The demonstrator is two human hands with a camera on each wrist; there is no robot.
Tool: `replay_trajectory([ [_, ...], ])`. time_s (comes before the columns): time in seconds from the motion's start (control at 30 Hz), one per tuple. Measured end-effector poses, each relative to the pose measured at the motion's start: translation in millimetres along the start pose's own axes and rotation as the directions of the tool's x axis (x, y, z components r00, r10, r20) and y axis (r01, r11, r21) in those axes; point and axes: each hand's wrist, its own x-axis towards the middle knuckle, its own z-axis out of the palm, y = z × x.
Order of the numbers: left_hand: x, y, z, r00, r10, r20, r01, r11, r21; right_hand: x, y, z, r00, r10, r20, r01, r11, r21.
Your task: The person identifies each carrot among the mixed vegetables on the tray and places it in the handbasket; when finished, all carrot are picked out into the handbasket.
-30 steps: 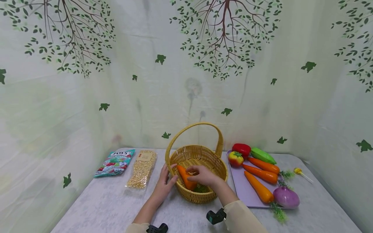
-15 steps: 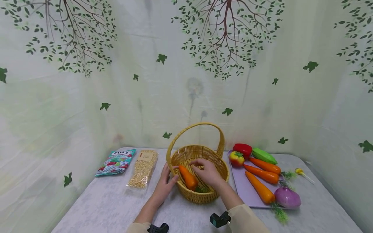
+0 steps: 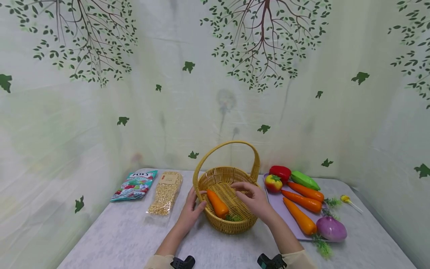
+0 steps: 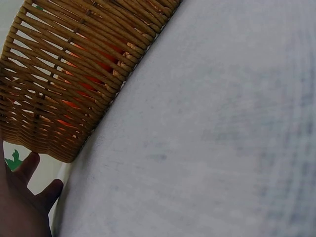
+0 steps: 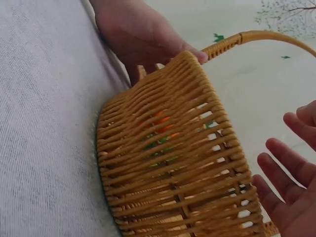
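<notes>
A yellow-brown wicker basket with a tall arched handle stands on the table. An orange carrot with a green leafy top lies in its left part, showing through the weave in both wrist views. My left hand holds the basket's left side by the handle's base, a fingertip over the rim; its fingers show low in the left wrist view. Over the basket's right part hovers my right hand, fingers loosely bent and holding nothing. In the right wrist view its fingers are spread beside the rim.
Right of the basket, a lilac tray bears several carrots, a red pepper, a green vegetable, a red-yellow fruit and a purple onion. A teal snack bag and a kernel bag lie left.
My right hand has let go of the carrot and moved right, away from it, toward the basket's right rim. The carrot stays in the basket. My left hand keeps its place.
</notes>
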Motion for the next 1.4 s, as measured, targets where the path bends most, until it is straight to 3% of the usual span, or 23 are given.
replay_trajectory([
  [0.3, 1.9, 2.5, 3.0, 1.000, -0.028, -0.003, 0.028, 1.000, -0.002, -17.3, 5.7, -25.7, 0.995, 0.077, -0.063, -0.080, 0.995, -0.055],
  [0.5, -0.7, 4.3, 3.5, 0.998, -0.053, -0.018, 0.053, 0.999, 0.003, -23.5, 14.9, -46.5, 0.993, 0.107, -0.056, -0.108, 0.994, -0.016],
  [0.77, -0.6, 3.5, 0.9, 0.999, -0.042, -0.021, 0.042, 0.999, 0.010, -25.9, 25.7, -77.7, 0.981, 0.158, -0.112, -0.166, 0.984, -0.065],
  [0.97, 1.7, 1.6, 0.5, 0.999, -0.031, -0.016, 0.031, 0.999, 0.022, -28.7, 36.9, -93.6, 0.968, 0.237, -0.088, -0.242, 0.969, -0.053],
  [1.17, 0.6, -2.3, 1.6, 0.998, -0.057, -0.010, 0.057, 0.998, 0.034, -37.3, 49.3, -109.5, 0.954, 0.289, -0.078, -0.296, 0.948, -0.114],
  [1.3, 1.0, -2.1, 1.9, 0.999, -0.034, -0.009, 0.034, 0.999, 0.033, -43.9, 54.4, -121.4, 0.947, 0.317, -0.057, -0.322, 0.937, -0.139],
  [1.4, 1.6, -1.3, 2.1, 1.000, -0.015, -0.006, 0.015, 0.999, 0.028, -47.6, 57.8, -130.0, 0.926, 0.374, -0.047, -0.376, 0.917, -0.134],
])
